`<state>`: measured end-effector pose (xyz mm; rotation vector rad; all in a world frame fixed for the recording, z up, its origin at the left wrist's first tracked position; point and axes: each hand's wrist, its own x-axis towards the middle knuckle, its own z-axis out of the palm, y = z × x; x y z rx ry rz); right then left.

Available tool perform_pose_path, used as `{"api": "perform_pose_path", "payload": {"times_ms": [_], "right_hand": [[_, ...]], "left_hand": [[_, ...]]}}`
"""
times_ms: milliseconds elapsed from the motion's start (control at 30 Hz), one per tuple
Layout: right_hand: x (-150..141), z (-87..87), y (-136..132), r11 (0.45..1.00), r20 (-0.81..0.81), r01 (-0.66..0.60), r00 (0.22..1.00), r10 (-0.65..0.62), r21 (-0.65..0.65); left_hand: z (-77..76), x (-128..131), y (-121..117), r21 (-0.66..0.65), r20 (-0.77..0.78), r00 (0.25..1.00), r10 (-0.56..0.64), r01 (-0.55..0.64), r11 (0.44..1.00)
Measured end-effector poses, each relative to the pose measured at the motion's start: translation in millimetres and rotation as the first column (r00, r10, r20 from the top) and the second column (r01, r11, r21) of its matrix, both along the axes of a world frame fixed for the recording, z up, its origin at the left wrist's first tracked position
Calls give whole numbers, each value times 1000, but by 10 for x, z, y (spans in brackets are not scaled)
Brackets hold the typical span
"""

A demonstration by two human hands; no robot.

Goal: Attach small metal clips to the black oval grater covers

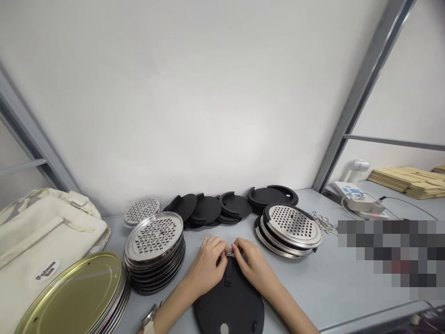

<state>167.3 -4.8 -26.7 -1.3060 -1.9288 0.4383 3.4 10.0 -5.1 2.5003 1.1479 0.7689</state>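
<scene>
A black oval plastic plate [229,301] lies on the grey table in front of me, with a short black strap [228,272] near its far end. My left hand [208,265] rests over the plate's far left edge, fingers closed in a pinch. From the other side my right hand [253,265] pinches too. Between the fingertips of both hands shows a small shiny metal wire piece [230,254], just above the strap; its ends are hidden by the fingers. Loose bent metal wire loops [323,223] lie to the right.
To the left stand a stack of round metal graters [155,237], gold oval lids [76,297] and a cream fabric bag [45,232]. Black round holders [205,208] line the wall. More graters [295,225] in black holders sit right, near a white device [354,197] with cables.
</scene>
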Motion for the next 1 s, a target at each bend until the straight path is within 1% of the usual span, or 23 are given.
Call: {"api": "perform_pose_path", "payload": {"times_ms": [133, 267, 467, 567, 633, 700, 867, 1000], "right_hand": [[-2, -7, 2, 1000, 18, -1, 1000, 0, 11], [1, 6, -3, 1000, -11, -25, 1000, 25, -17], [14, 0, 2, 998, -65, -58, 996, 58, -7], [14, -11, 9, 998, -66, -66, 996, 66, 0], [15, -23, 14, 997, -69, -72, 995, 73, 12], [18, -38, 18, 997, -77, -80, 994, 81, 20], [32, -59, 18, 996, -85, -83, 993, 85, 18], [34, -30, 0, 997, -69, -77, 995, 78, 5]], "left_hand": [[39, 5, -32, 36, -42, 999, -6, 7, 999], [38, 1, -29, 46, -33, 999, -17, 18, 999], [-38, -11, 38, -39, 42, 999, -7, 9, 999], [-33, -24, 46, -51, 61, 998, -17, 20, 999], [8, -47, 37, -55, 46, 998, -47, 49, 997], [77, -85, 21, -88, 40, 995, -93, 97, 991], [253, -203, 6, -249, 46, 975, -216, 221, 943], [265, -248, 40, -251, 35, 944, -329, 327, 911]]}}
